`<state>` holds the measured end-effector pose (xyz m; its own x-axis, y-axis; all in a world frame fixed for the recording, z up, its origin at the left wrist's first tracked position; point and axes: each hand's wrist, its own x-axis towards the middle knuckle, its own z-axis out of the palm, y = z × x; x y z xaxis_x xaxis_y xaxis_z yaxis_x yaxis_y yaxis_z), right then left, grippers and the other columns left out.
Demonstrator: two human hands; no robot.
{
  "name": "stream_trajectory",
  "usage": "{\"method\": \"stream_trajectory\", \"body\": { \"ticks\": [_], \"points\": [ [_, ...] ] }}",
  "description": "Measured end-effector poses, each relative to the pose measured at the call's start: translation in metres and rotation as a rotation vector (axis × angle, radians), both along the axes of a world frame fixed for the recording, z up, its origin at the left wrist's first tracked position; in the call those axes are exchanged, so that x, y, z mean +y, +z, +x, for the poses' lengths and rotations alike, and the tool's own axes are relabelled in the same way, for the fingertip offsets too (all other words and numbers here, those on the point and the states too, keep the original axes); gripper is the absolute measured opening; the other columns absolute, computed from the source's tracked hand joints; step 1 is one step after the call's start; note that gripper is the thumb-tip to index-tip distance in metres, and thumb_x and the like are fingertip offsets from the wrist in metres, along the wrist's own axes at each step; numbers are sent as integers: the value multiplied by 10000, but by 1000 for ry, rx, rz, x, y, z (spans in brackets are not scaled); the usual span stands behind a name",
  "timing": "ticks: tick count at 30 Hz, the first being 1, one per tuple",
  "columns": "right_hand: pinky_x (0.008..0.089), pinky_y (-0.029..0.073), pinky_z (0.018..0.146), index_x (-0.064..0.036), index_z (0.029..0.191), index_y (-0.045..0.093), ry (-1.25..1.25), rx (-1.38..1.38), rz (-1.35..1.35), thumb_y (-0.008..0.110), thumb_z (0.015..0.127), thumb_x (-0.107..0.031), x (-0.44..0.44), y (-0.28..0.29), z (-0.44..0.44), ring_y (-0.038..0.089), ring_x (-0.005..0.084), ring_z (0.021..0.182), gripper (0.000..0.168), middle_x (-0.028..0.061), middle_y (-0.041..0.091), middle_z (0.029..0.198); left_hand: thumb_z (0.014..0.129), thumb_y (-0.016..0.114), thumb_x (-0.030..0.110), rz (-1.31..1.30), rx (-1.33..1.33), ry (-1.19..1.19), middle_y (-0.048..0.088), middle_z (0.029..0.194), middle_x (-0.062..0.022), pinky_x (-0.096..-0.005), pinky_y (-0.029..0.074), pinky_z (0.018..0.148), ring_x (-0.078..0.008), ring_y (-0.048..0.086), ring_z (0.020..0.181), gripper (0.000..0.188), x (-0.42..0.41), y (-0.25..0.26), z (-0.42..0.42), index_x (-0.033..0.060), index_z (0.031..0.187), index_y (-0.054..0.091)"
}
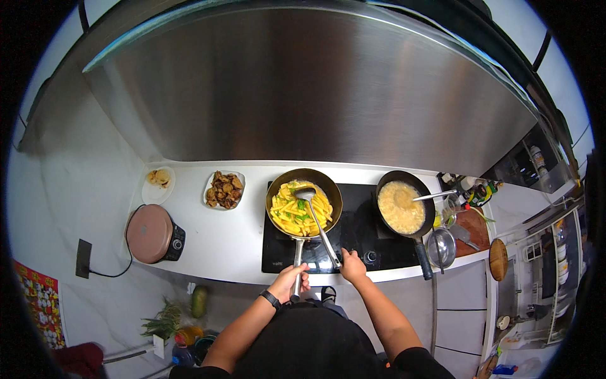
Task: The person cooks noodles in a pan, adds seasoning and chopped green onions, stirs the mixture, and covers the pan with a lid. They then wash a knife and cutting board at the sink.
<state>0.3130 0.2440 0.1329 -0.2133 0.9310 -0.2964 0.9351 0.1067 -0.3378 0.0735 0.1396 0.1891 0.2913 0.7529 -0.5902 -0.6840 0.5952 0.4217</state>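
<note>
My left hand (288, 283) is closed around the metal handle of a frying pan (338, 208), which sits on the left side of a black cooktop (352, 232). Yellow strips of food (289, 208) with green leafy pieces fill the pan. My right hand (352, 266) grips the handle end of a metal ladle (316, 215), whose bowl rests over the food. To the right, a black wok (428, 215) holds a pale, soupy food (397, 211), with a second metal utensil handle (438, 194) sticking out of it.
Left on the counter stand a dish of browned food (224, 190), a small plate (151, 192) and a round pink electric cooker (149, 233). A steel bowl (441, 248), a spatula (461, 234), a cutting board (476, 227) and bottles (478, 193) crowd the right end. The wok's handle overhangs the front edge.
</note>
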Motion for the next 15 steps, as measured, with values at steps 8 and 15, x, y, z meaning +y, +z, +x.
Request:
{"method": "stream_trajectory", "body": {
  "ticks": [8, 15],
  "points": [
    [428, 593, 813, -88, 1156, 621, 227, -242, 21, 725, 807, -165, 13, -24, -6, 668, 329, 1037, 373, 153, 629, 1148, 1033, 566, 295, 60, 150, -76, 653, 1073, -116, -328, 559, 824, -230, 693, 966, 301, -13, 12, -10, 44, 1197, 536],
    [435, 578, 842, -71, 1082, 603, 78, -214, 14, 820, 704, -176, 13, -32, -19, 682, 338, 1008, 448, 156, 654, 1094, 1078, 464, 299, 52, 232, -167, 628, 1192, -176, -369, 585, 843, -278, 683, 1035, 399, -20, 19, -15, 13, 1355, 456]
  ]
}}
